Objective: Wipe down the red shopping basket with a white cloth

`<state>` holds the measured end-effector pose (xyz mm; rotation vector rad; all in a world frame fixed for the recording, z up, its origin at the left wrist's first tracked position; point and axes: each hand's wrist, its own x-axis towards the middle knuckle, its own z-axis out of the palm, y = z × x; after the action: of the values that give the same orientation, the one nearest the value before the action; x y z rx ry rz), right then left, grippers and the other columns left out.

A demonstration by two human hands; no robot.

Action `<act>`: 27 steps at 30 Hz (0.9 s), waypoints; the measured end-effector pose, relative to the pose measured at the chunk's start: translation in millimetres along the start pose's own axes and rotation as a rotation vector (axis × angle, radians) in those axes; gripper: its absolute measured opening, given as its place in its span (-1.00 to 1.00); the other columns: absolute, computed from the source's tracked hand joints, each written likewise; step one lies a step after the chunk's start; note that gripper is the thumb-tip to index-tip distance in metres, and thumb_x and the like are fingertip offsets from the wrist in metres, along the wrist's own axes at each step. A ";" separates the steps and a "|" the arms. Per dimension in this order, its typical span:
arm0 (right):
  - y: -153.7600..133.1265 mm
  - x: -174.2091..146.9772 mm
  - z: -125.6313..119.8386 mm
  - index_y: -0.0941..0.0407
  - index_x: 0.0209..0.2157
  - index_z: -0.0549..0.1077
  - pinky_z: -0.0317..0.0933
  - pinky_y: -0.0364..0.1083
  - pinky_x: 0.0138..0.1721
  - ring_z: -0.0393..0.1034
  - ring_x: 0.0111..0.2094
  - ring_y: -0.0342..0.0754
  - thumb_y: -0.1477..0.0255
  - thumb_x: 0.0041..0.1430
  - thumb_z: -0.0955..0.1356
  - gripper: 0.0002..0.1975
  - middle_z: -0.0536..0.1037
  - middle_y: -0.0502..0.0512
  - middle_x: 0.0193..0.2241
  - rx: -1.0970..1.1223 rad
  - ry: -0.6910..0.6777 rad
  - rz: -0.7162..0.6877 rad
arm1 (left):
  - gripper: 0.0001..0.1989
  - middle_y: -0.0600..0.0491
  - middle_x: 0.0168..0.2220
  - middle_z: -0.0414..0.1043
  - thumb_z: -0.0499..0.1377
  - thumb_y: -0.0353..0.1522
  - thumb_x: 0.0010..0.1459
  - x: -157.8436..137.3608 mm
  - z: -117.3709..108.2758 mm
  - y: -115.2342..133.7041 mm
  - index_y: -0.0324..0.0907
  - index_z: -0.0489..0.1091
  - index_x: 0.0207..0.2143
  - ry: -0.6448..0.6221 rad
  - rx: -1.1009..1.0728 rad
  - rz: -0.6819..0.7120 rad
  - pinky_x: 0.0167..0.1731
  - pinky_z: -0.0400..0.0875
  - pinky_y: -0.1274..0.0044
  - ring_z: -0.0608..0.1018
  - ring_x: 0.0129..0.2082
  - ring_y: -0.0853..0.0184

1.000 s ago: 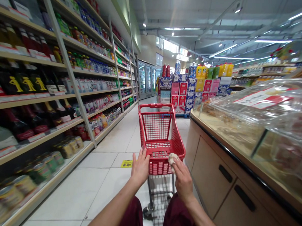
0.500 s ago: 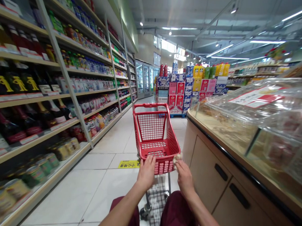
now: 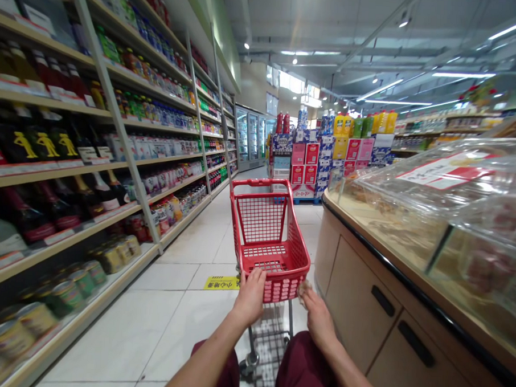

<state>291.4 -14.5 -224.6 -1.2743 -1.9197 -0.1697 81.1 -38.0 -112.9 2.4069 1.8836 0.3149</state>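
A red cart (image 3: pixel 283 290) stands on the pale tiled floor (image 3: pixel 158 320) in a shop aisle, directly before the person, its basket tapering toward a bar at the far end. The left hand (image 3: pixel 250 296) rests at the near edge of the basket, close to the left corner, its fingers lying together over the rim; how tightly that grip closes cannot be told, since the undersides of the fingers are hidden. The right hand (image 3: pixel 320 317) is just outside the near right corner. Its grip is closed, pinching a crumpled pale cloth (image 3: pixel 304 290) between the fingers, and the cloth lies right against that corner, blurred at its edges; firm contact cannot be made out.

Below the basket are a lower wire rack (image 3: pixel 271 345) and a caster wheel (image 3: pixel 250 361), with the person's dark red trousers (image 3: pixel 306 367) on either side. A yellow floor label (image 3: pixel 220 283) lies left of the basket's near left corner. Shelving (image 3: pixel 89 223) full of bottles and cans runs along the left side of the aisle, and a wood-fronted display cabinet (image 3: pixel 351 280) with clear covers (image 3: pixel 429 192) lines the right. Stacked boxes (image 3: pixel 310 161) stand beyond the cart.
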 end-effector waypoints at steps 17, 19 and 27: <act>-3.0 9.1 -27.4 0.12 -0.08 0.37 0.16 0.02 0.00 0.23 0.01 -0.05 0.66 -0.02 0.10 -0.51 0.39 0.13 -0.05 0.059 0.251 0.043 | -0.41 -0.13 0.10 0.11 -0.05 -0.54 -0.12 -8.4 -0.9 -14.6 -0.30 0.07 0.06 0.040 -0.072 -0.021 0.15 -0.28 0.26 0.08 0.13 0.25; -17.4 27.7 -36.9 0.12 -0.03 0.32 0.07 0.05 0.06 0.15 0.06 -0.05 0.64 0.03 0.11 -0.54 0.34 0.14 0.00 0.088 0.319 -0.007 | -0.42 -0.13 0.10 0.10 -0.06 -0.53 -0.11 -9.2 -0.4 -13.7 -0.29 0.07 0.06 0.044 -0.067 -0.018 0.15 -0.29 0.26 0.07 0.14 0.25; -69.7 49.9 -5.9 0.08 -0.08 0.37 0.08 0.04 0.03 0.16 0.06 -0.07 0.66 0.05 0.12 -0.56 0.37 0.11 -0.03 0.069 0.111 -0.189 | -0.40 -0.08 0.16 0.05 -0.08 -0.54 -0.09 -12.0 1.5 -10.9 -0.28 0.04 0.09 0.030 -0.012 0.022 0.17 -0.26 0.30 0.00 0.19 0.29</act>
<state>229.2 -15.5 -165.4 -1.0168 -1.9314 -0.2628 68.3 -46.8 -117.8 2.4301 1.8636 0.3644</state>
